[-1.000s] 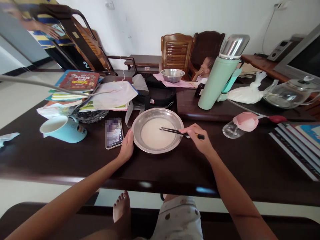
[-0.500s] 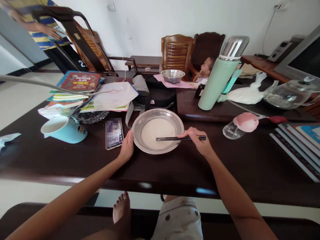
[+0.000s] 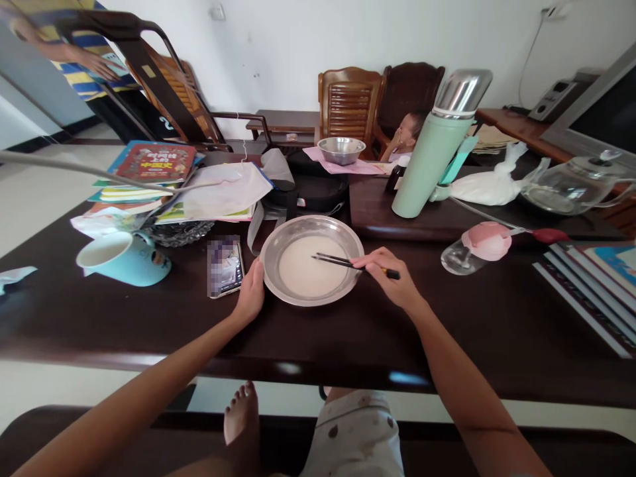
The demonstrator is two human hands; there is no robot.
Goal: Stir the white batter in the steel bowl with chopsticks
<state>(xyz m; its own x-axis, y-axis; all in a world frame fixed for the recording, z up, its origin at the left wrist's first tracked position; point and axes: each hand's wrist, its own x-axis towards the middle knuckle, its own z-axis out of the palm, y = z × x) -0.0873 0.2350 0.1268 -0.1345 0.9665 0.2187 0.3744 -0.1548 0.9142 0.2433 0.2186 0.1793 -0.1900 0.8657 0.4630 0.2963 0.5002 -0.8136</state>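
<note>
A round metal basin [image 3: 273,281] stands on the dark table, with a milky white liquid [image 3: 308,275] in its bottom. My left hand [image 3: 251,291] is closed on the basin's left rim. Black chopsticks [image 3: 332,259] lie in the grip of my right hand [image 3: 390,275], which is at the basin's right edge. Their tips are over or in the liquid near the middle; I cannot tell if they touch it. Just left of my left hand a phone [image 3: 236,281] lies on the table, its screen lit.
A light blue mug [image 3: 124,262] and stacked books [image 3: 159,162] stand on the left. Behind are a black bag [image 3: 318,189] and a small metal bowl [image 3: 340,156]. To the right are a green thermos [image 3: 427,159], a pink-topped bottle [image 3: 477,248] and a glass teapot [image 3: 571,189]. Two people are beyond.
The chopstick tips have swung away from me, toward the far side of the basin, and the two sticks are slightly apart. My left hand stays on the rim.
</note>
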